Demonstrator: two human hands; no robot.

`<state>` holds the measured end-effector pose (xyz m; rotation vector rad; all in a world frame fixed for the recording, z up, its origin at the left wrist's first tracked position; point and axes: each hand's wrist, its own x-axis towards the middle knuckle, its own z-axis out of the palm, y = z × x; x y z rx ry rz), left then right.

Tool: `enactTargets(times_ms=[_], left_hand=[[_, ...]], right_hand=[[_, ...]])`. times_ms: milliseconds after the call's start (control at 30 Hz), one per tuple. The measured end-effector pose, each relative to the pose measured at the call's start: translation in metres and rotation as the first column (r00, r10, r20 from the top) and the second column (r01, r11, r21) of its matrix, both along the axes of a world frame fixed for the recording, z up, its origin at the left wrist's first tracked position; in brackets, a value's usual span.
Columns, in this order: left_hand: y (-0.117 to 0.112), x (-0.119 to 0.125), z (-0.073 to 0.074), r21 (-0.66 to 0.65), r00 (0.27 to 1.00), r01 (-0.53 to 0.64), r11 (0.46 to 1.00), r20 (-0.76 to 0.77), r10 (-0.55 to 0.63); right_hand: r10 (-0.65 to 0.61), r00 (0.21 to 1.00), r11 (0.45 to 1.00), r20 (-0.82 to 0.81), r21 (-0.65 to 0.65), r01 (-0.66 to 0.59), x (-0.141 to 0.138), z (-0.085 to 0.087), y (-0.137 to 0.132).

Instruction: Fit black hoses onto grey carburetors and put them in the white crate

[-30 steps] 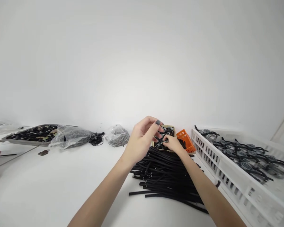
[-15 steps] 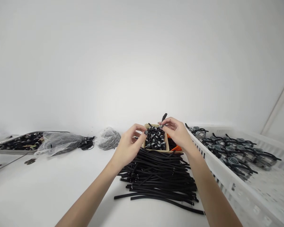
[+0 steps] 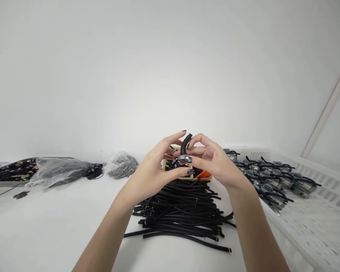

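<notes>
In the head view, my right hand (image 3: 215, 158) pinches a short, curved black tube (image 3: 185, 144) with a grey ring or clamp (image 3: 184, 156) around its lower end. The tube stands nearly upright, its free end above the fingers. Around it from the other side comes my left hand (image 3: 155, 162), thumb and fingers spread apart. Its thumb tip lies just under the right thumb; I see nothing gripped in it. Partly hidden behind the hands, a cream tray (image 3: 166, 166) holds many small grey-and-black pieces. Below the hands lies a heap of long black tubes (image 3: 181, 211).
At the right, a white plastic crate (image 3: 323, 211) contains several clear-and-black assemblies (image 3: 274, 173). Orange pieces (image 3: 204, 174) sit beside the cream tray. Leftward are a bag of fine grey material (image 3: 121, 165), another plastic bag (image 3: 59, 172) and a tray of dark parts (image 3: 14, 170).
My hands have come together above the cream tray. The right hand has turned the black tube, which now shows more fully with its grey ring. The view has shifted slightly right.
</notes>
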<state>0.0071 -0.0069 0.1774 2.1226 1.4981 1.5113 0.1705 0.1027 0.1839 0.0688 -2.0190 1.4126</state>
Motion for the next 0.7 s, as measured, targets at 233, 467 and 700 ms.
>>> enactTargets(times_ms=[233,467,700], left_hand=[[0.000,-0.013,-0.012,0.190,0.988,-0.056,0.980,-0.129,0.081],[0.000,-0.013,-0.011,0.251,0.998,0.015,0.968,-0.059,0.000],[0.009,-0.010,-0.018,0.231,0.982,0.188,0.955,-0.069,-0.176]], right_hand=[[0.040,0.982,0.996,0.184,0.075,-0.054,0.003,-0.001,-0.003],[0.020,0.970,0.982,0.241,0.177,-0.064,0.005,-0.004,-0.001],[0.091,0.962,0.957,0.259,0.246,-0.156,0.003,-0.005,0.004]])
